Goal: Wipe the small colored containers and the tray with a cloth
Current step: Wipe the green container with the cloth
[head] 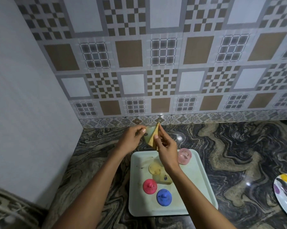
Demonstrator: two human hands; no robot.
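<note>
1. Left hand (131, 138) grips a small pale-green translucent plastic container (147, 132) above the dark marbled stone counter (230, 146).
2. Right hand (166, 148) pinches a folded tan cloth (153, 138) against that container.
3. Pale rectangular plastic tray (139, 206), directly below, carries a pink translucent container (184, 156), a red domed container (149, 186) and a blue domed container (164, 197).

Tray (200, 187): one. Containers sitting on tray: five – pink (184, 156), yellow (154, 168), clear (161, 180), red (149, 186), blue (164, 197). Sixth container (147, 133) plus one cloth (153, 138) being held beyond tray. One plate (286, 192) lying right of tray.
</note>
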